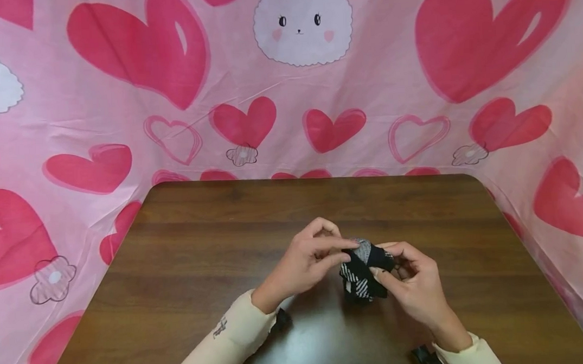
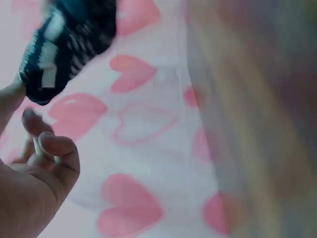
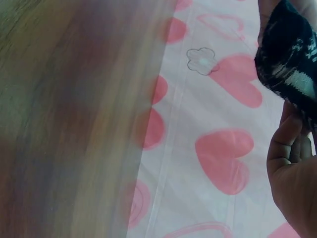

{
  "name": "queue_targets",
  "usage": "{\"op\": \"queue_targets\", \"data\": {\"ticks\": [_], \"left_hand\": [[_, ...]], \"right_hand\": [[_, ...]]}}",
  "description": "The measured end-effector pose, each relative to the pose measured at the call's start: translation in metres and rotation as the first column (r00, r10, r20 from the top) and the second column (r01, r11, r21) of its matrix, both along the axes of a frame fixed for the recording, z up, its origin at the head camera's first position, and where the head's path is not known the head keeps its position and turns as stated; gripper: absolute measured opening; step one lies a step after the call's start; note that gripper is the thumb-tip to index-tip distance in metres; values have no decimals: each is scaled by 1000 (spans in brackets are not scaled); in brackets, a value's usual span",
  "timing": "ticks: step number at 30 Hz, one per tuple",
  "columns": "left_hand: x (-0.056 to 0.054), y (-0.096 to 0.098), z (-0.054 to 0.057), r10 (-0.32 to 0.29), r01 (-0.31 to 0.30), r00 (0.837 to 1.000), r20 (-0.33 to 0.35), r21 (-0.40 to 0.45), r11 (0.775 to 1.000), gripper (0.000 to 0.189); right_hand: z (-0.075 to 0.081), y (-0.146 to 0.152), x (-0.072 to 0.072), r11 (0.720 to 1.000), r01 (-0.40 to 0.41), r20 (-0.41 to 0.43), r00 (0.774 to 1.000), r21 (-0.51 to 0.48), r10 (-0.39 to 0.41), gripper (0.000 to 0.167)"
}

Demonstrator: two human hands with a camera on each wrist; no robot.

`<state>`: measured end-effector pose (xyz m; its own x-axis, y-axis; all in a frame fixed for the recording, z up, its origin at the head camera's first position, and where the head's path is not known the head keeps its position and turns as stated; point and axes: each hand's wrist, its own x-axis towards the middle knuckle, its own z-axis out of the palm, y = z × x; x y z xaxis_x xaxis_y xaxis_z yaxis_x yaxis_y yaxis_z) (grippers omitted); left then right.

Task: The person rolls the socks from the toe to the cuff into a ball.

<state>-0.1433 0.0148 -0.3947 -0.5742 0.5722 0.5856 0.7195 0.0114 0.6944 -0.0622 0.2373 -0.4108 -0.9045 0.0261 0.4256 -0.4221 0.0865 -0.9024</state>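
A folded black sock bundle (image 1: 361, 271) with white stripes and a grey patch is held up over the table, in front of the person. The right hand (image 1: 415, 285) grips its right side, thumb across the front and fingers behind. At its upper left, the left hand (image 1: 307, 257) pinches the edge near the grey patch with thumb and index finger, the other fingers bent. The left wrist view shows the sock bundle (image 2: 69, 49) above the curled fingers of the left hand (image 2: 39, 173). In the right wrist view the sock bundle (image 3: 290, 59) sits above the right hand (image 3: 294, 168).
A brown wooden table (image 1: 201, 245) with rounded far corners lies beneath the hands. Pink cloth (image 1: 287, 84) with hearts and white faces hangs behind it and along both sides. Dark wrist devices (image 1: 423, 355) show beneath the cream sleeves (image 1: 234, 331).
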Motion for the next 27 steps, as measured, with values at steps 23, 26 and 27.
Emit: {"op": "queue_targets", "data": {"ticks": [23, 26, 27], "left_hand": [[2, -1, 0, -112, 24, 766, -633, -146, 989, 6], [3, -1, -2, -98, -3, 733, -673, -148, 989, 6], [4, -1, -2, -93, -11, 725, -682, -147, 989, 6]], "right_hand": [[-1, 4, 3, 994, -61, 120, 990, -89, 72, 38], [-3, 5, 4, 984, -109, 129, 983, -140, 127, 37], [-3, 5, 5, 981, -115, 124, 983, -157, 136, 37]]}}
